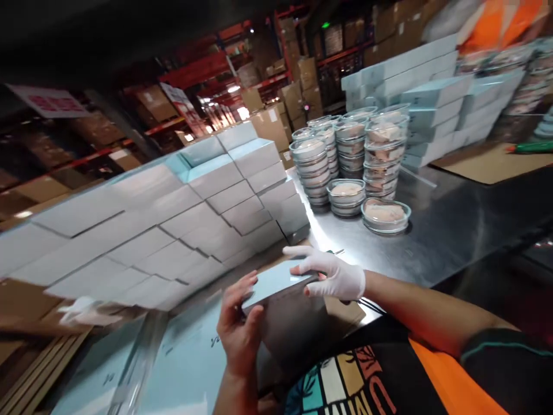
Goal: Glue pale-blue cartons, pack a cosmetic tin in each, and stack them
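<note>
Between both hands is a flat light-blue box point(279, 282), tilted toward me. My left hand point(239, 323), bare, grips its left end with the thumb on the near side and fingers over the far edge. My right hand point(330, 274) wears a white glove with some bare fingertips and holds the right end. Below the box lies brown cardboard point(343, 311). Just beyond it rises a wall of stacked white and light-blue boxes point(181, 225). A thin dark-and-light tool, partly hidden, shows behind my right hand; its kind is unclear.
Stacks of round clear containers point(309, 167) stand on the metal table point(453, 225), with a single round container point(386, 216) in front. More light-blue boxes point(436, 109) are behind. A green-handled tool point(533, 148) lies on cardboard at right. A person in an orange vest point(501, 23) is beyond.
</note>
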`<state>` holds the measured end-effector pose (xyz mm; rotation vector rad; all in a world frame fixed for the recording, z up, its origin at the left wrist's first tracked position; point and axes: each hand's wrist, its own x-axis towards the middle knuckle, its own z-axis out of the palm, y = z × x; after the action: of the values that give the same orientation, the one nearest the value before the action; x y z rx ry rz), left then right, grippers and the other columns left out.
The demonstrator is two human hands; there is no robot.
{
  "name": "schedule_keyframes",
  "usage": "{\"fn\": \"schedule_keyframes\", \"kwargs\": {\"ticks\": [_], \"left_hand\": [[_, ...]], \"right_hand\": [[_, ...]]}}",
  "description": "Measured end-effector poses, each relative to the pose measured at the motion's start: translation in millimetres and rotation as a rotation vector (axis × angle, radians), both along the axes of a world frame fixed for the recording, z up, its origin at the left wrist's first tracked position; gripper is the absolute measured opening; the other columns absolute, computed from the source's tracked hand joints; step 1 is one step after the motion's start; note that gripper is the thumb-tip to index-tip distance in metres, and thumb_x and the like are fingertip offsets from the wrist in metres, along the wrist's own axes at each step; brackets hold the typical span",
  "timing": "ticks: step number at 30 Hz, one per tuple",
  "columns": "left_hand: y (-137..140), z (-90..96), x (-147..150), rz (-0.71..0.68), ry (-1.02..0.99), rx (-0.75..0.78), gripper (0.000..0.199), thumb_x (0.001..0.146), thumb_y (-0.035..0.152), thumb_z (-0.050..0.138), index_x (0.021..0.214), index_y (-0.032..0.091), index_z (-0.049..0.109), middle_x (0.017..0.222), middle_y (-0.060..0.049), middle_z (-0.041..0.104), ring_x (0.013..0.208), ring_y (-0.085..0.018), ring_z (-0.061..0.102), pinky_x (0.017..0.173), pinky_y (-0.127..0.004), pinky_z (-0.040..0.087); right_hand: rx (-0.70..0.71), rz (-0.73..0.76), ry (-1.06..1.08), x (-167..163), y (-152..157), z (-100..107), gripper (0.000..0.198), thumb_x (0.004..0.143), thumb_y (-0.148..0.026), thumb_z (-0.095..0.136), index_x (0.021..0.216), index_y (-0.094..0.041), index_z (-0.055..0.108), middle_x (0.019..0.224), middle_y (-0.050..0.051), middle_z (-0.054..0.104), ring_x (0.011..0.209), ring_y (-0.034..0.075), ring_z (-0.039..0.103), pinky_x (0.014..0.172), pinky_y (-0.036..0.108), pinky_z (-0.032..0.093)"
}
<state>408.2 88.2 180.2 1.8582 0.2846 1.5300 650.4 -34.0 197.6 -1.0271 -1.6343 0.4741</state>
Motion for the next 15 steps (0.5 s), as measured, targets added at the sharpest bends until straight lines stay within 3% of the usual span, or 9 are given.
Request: {"fn": "schedule_keyframes", "kwargs": {"ticks": [3,5,8,10,13,15], "left_hand": [[10,13.1,-11,-0.041,0.095,0.151,0.010,0.099,0.034,0.076,0.104,0.026,0.080,0.120,-0.007,0.078,0.126,-0.033,0.074,0.108,-0.052,0.059],[16,30.1,-18,-0.058,0.202,0.294,0.012,0.098,0.031,0.078,0.109,0.028,0.080,0.120,-0.007,0.079,0.127,-0.034,0.073,0.107,-0.053,0.059],[13,59.8,-21,0.031,0.486,0.640,0.038,0.089,0.044,0.088,0.123,0.031,0.079,0.133,-0.011,0.078,0.141,-0.042,0.064,0.114,-0.058,0.052],[1,75.6,-17,0.065,0.653,0.770,0.060,0.087,0.055,0.087,0.140,0.031,0.072,0.141,-0.015,0.076,0.138,-0.043,0.065,0.114,-0.057,0.050],[-16,88.4,-10,0.028,0.797,0.708,0.066,0.096,0.056,0.078,0.154,0.029,0.062,0.133,-0.014,0.078,0.114,-0.035,0.074,0.105,-0.050,0.053],[-15,89.4,-8,0.121,0.698,0.565,0.066,0.096,0.055,0.078,0.154,0.029,0.062,0.133,-0.014,0.076,0.117,-0.035,0.073,0.106,-0.050,0.053]], "right_hand": [[0.188,0.004,-0.086,-7,-3,-2,0.036,0.105,-0.051,0.067,0.121,-0.021,0.081,0.153,0.019,0.067,0.138,0.027,0.066,0.115,0.047,0.053],[0.283,-0.057,-0.154,-15,-1,-1,0.036,0.109,-0.049,0.062,0.122,-0.021,0.081,0.149,0.019,0.070,0.132,0.027,0.068,0.114,0.047,0.053],[0.326,-0.125,-0.321,-27,2,1,0.043,0.110,-0.048,0.059,0.139,-0.021,0.074,0.160,0.023,0.061,0.140,0.031,0.063,0.118,0.052,0.049],[0.290,-0.073,-0.399,-30,-3,5,0.065,0.107,-0.054,0.063,0.161,-0.018,0.057,0.170,0.026,0.048,0.152,0.033,0.054,0.123,0.052,0.046],[0.149,-0.027,-0.397,-8,-26,17,0.095,0.105,-0.066,0.059,0.175,-0.009,0.030,0.178,0.028,0.033,0.162,0.035,0.043,0.129,0.048,0.041],[0.061,-0.289,-0.393,26,-36,28,0.088,0.107,-0.071,0.049,0.170,-0.009,0.043,0.174,0.026,0.043,0.163,0.033,0.042,0.134,0.047,0.033]]}}
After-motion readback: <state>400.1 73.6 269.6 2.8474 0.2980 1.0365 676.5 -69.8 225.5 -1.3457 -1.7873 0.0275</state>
